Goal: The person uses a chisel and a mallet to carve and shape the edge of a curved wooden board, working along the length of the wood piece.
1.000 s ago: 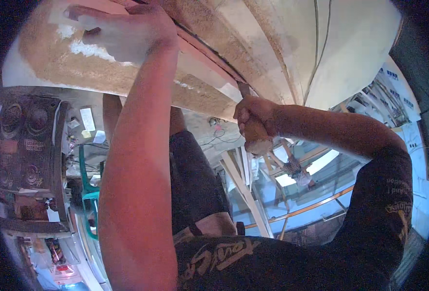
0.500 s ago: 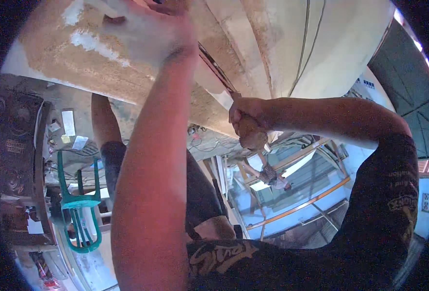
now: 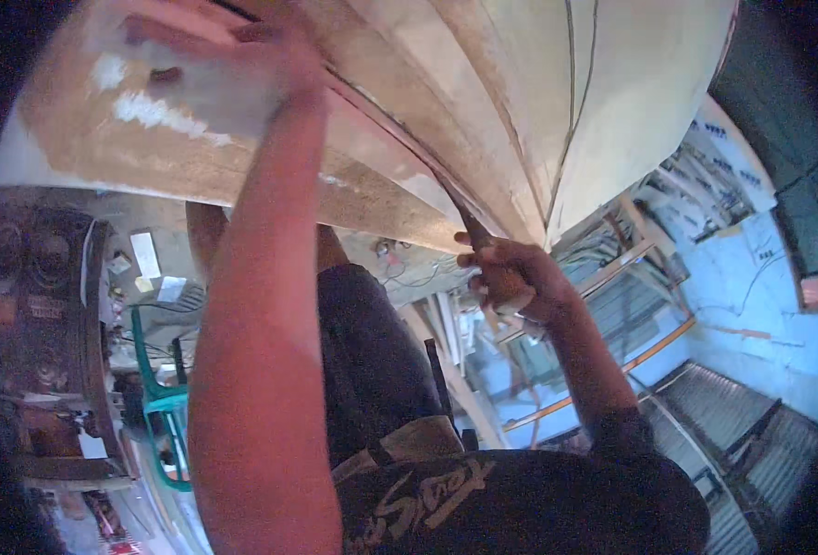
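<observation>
My right hand [image 3: 524, 277] is closed round the brown handle of a wooden-handled tool [image 3: 469, 225]. Its narrow dark blade points up and left along a dark seam in a large panelled wooden piece [image 3: 399, 176]. The blade's far end cannot be told from that seam. Up and to the left, my left hand [image 3: 275, 65] lies over the same piece near the upper part of the seam. Motion blur smears its fingers, and I cannot make out whether they hold anything. White patches mark the brown wood beside it.
A green plastic chair [image 3: 164, 402] stands at lower left, near a dark carved cabinet [image 3: 43, 314]. Papers [image 3: 145, 254] lie on the floor, with tangled cables [image 3: 418, 268] beneath the wooden piece. Wooden framing and corrugated sheets [image 3: 732, 416] are on the right.
My right hand has moved down and right with the tool, and its elbow has dropped. More of the blade shows. My left hand appears further left, and the whole view has shifted.
</observation>
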The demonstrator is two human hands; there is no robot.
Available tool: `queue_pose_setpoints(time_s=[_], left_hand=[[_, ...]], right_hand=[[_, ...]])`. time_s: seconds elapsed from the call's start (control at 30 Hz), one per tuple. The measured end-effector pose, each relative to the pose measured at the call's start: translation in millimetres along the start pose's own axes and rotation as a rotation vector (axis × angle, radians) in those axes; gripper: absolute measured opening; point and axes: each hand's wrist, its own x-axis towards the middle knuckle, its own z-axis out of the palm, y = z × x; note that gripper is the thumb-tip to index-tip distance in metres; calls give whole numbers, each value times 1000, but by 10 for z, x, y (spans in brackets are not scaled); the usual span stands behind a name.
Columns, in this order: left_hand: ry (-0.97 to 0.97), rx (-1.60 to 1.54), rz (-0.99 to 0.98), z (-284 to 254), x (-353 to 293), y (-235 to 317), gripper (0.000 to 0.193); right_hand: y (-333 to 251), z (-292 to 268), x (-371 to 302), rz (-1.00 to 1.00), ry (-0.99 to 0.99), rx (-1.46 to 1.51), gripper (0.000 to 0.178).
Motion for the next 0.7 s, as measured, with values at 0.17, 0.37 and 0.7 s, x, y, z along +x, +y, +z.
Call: queue_pose_setpoints(time_s=[0.17, 0.37, 0.7], left_hand=[[-13, 11, 124, 39, 60, -88, 85], [-35, 49, 224, 34, 195, -187, 84], [-59, 107, 308, -41, 312, -136, 83]], right_hand=[[-23, -185, -162, -7, 118, -362, 37], [341, -119, 28, -138, 313, -555, 46], [723, -109, 308, -297, 362, -451, 54]])
